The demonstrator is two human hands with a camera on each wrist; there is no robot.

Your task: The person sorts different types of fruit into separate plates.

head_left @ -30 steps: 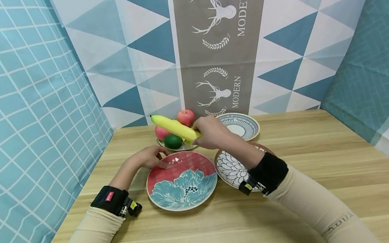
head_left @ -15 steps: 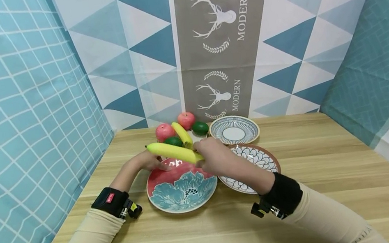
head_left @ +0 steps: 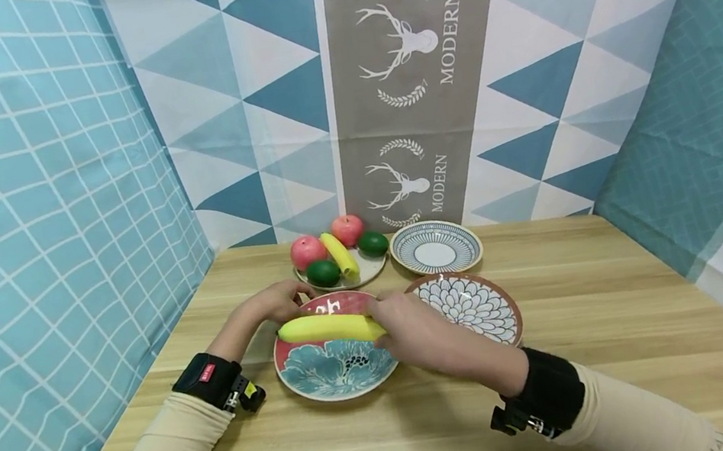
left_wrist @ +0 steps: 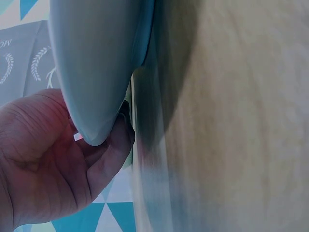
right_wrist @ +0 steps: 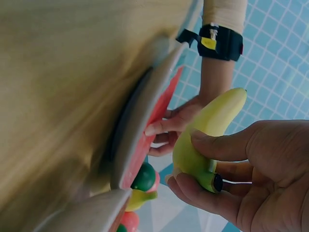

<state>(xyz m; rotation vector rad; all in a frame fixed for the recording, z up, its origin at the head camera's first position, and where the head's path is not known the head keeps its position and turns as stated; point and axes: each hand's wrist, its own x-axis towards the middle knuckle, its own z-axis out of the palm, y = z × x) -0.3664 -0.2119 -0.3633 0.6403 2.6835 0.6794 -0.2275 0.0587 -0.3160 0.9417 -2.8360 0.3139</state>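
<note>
In the head view my right hand (head_left: 421, 333) holds a yellow banana (head_left: 327, 328) above the red plate with a blue flower (head_left: 341, 373). The right wrist view shows thumb and fingers pinching the banana (right_wrist: 205, 125) near its dark-tipped stem end, clear of the plate. My left hand (head_left: 280, 301) grips that plate's far left rim. Its thumb lies on the red upper face, and the left wrist view has fingers curled beneath the pale underside (left_wrist: 96, 63). Behind it, a round plate (head_left: 373, 270) bears another banana (head_left: 340, 253), two pink apples (head_left: 307, 251) and two dark green fruits (head_left: 323, 272).
A brown-rimmed plate with white petals (head_left: 477, 309) stands right beside the flower plate, partly behind my right hand. Farther back is a blue-and-white striped plate (head_left: 435, 246). All stand on a wooden table (head_left: 628, 342), with patterned cloth (head_left: 288, 97) at the back and left.
My right hand has brought the banana from over the fruit plate forward and down, above the flower plate. My left hand stays at that plate's rim. The view has tilted slightly upward.
</note>
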